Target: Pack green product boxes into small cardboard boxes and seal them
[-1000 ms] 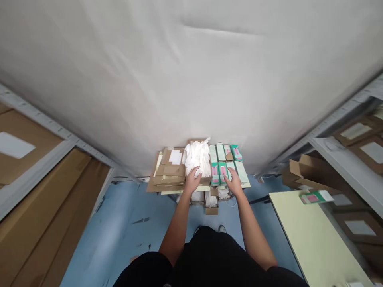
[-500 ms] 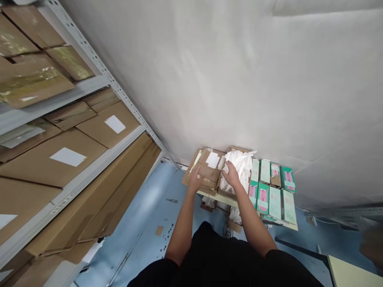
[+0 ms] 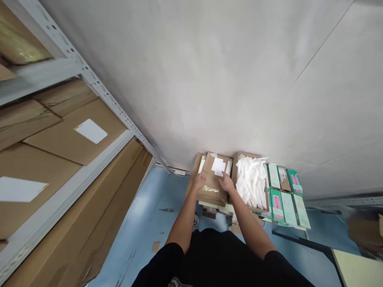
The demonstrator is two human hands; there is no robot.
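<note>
A flat brown cardboard box [image 3: 212,181] with white labels on its top lies on the left part of a low table against the wall. My left hand [image 3: 200,181] grips its left edge, thumb over the top. My right hand [image 3: 226,183] holds the opposite side, its thumb near the white label [image 3: 218,166]; the undersides of my fingers are hidden. Just right of that hand stands an open carton [image 3: 235,169] full of white, soft-looking wrapped pieces [image 3: 251,179].
Green and white boxes [image 3: 289,209] with pink panels fill the table's right part. Tall metal shelving [image 3: 109,99] loaded with cartons rises on the left. More cartons sit beneath the table, above a blue floor [image 3: 149,215]. Another table corner [image 3: 356,267] juts in at lower right.
My right hand has left the white pieces and come onto the box's right side. My left hand has closed on its left edge. The open carton now sits farther right, apart from the box.
</note>
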